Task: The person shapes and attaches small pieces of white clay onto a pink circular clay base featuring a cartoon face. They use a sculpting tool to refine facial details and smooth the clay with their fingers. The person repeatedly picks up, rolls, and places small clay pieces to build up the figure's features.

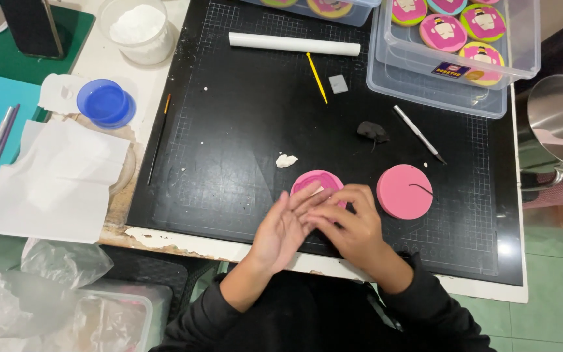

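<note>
Hands meet over the near edge of a black gridded cutting mat (pixel 242 117) that covers most of the bench (pixel 164 75). The left hand (pixel 283 229) lies palm-up, fingers (pixel 304 199) stretched flat and apart, its tips over a pink disc (pixel 316 180). The right hand (pixel 353 225) presses against the left palm with its fingers (pixel 327 212) bunched together; whether something small is pinched between the two hands cannot be told. Just right of the hands, apart from them, sits a second pink disc (pixel 404 191) with a thin dark thread on its top. A small white lump (pixel 286 160) lies on the mat just beyond the first disc. Farther out rest a dark lump (pixel 373 131), a craft knife (pixel 419 133), a yellow stick (pixel 317 77), a small grey square (pixel 338 83) and a white roller (pixel 294 44). At the far right corner, stacked clear tubs (pixel 438 91) hold round decorated pieces in pink, green and yellow. Left of the mat lie a thin brush (pixel 159 139), a blue lid (pixel 104 102), a clear jar of white powder (pixel 139 29) and white paper sheets (pixel 53 182). A steel pot (pixel 558 120) stands off the bench to the right.
</note>
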